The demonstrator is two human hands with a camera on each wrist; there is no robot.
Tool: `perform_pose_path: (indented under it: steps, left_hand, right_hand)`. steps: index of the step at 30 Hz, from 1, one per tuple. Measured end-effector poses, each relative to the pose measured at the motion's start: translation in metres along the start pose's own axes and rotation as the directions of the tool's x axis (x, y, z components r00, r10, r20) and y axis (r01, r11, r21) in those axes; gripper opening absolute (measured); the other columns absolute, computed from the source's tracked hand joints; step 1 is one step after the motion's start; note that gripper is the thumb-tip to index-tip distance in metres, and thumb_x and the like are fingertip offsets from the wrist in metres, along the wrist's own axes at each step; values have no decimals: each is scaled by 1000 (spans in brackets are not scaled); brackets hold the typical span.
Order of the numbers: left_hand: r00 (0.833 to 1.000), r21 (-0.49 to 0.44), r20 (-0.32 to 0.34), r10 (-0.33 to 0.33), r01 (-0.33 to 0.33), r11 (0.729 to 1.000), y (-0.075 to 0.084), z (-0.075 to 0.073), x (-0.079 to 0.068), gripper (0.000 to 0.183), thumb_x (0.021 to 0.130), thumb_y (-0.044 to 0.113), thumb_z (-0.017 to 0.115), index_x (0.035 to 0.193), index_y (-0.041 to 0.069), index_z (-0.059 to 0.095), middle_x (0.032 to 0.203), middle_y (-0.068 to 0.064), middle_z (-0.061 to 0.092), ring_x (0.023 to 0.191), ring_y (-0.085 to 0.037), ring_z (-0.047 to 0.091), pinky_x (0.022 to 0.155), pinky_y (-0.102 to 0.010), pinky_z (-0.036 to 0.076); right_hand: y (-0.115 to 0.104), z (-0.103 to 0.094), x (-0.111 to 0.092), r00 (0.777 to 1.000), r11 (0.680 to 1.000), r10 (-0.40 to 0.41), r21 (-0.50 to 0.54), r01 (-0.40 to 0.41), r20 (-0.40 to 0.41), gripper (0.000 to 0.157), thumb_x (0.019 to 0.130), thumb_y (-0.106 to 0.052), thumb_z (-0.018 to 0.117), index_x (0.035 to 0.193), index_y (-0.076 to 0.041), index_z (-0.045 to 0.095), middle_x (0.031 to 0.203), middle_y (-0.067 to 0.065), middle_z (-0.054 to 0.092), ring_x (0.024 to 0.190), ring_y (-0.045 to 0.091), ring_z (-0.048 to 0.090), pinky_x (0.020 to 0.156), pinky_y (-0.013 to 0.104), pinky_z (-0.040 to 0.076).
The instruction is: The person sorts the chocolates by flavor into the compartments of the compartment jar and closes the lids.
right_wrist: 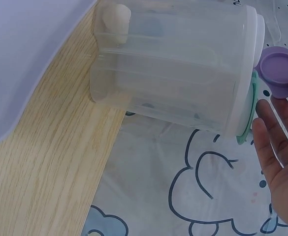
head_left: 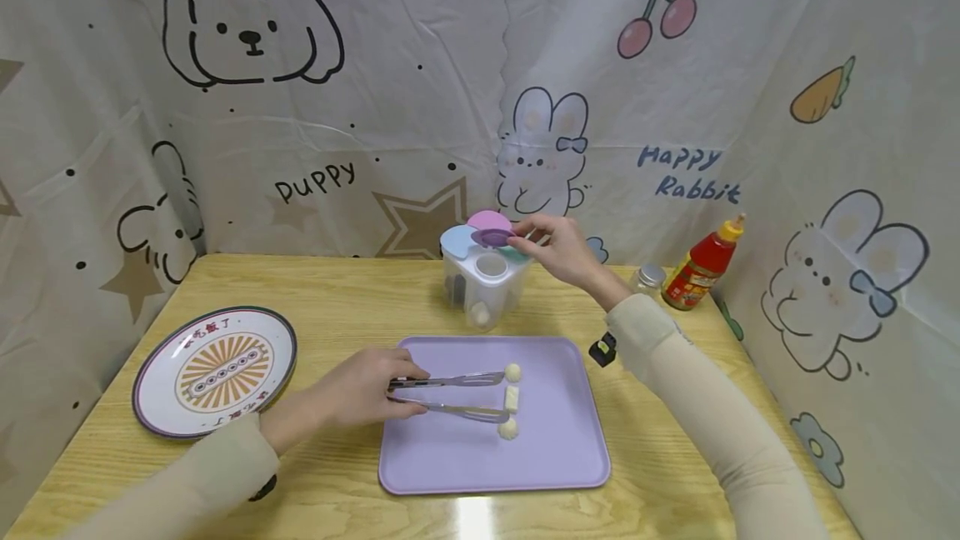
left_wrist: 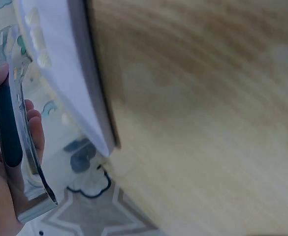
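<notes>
My left hand [head_left: 367,390] grips a pair of metal tongs [head_left: 465,379] by its dark handles, above a lilac tray [head_left: 450,465]. The tong tips are spread, close to two round white pieces [head_left: 512,372] with a white block [head_left: 512,399] between them. At the back, my right hand [head_left: 558,250] pinches a small purple lid [head_left: 491,237]. That lid is raised over the uncovered round opening of a clear, white-topped container [head_left: 491,267]. Inside the container's bottom sits a pale lump [right_wrist: 116,22]. The right wrist view shows the thumb on the lid's edge and other fingers extended.
A patterned plate [head_left: 277,340] lies on the left of the wooden table [head_left: 337,298]. At the back right stand a red sauce bottle [head_left: 697,269] with a yellow cap and a small jar [head_left: 649,277]. A printed cloth [head_left: 420,123] hangs behind.
</notes>
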State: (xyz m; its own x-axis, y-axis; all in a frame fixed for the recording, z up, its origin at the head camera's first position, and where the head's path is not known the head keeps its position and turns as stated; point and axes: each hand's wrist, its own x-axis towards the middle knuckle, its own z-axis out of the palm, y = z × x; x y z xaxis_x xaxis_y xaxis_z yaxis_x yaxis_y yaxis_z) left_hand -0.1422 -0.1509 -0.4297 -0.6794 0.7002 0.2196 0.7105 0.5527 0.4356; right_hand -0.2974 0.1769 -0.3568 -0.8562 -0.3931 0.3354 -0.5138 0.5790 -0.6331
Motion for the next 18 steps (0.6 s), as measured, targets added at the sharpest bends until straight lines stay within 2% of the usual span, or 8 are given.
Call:
perform_pose_path:
  steps: [6, 18]
  left_hand:
    - [999, -31, 39, 27, -26, 999, 3, 14, -3, 32, 88, 31, 86, 111, 9, 81, 90, 1, 71, 70, 2, 50, 63, -13, 44]
    - [994, -30, 108, 6, -3, 1000, 6, 32, -6, 28, 89, 25, 82, 114, 11, 80, 95, 4, 71, 77, 1, 57, 69, -14, 48]
  right_hand:
    - [0, 0, 0, 1000, 1000, 1, 3, -1, -3, 19, 97, -21, 77, 111, -8, 78, 112, 14, 79, 94, 28, 73, 76, 31, 57]
    - [0, 1, 0, 1000, 1000, -6, 3, 6, -2, 19, 98, -20, 77, 111, -7, 78, 112, 14, 79, 94, 30, 73, 75, 30, 56]
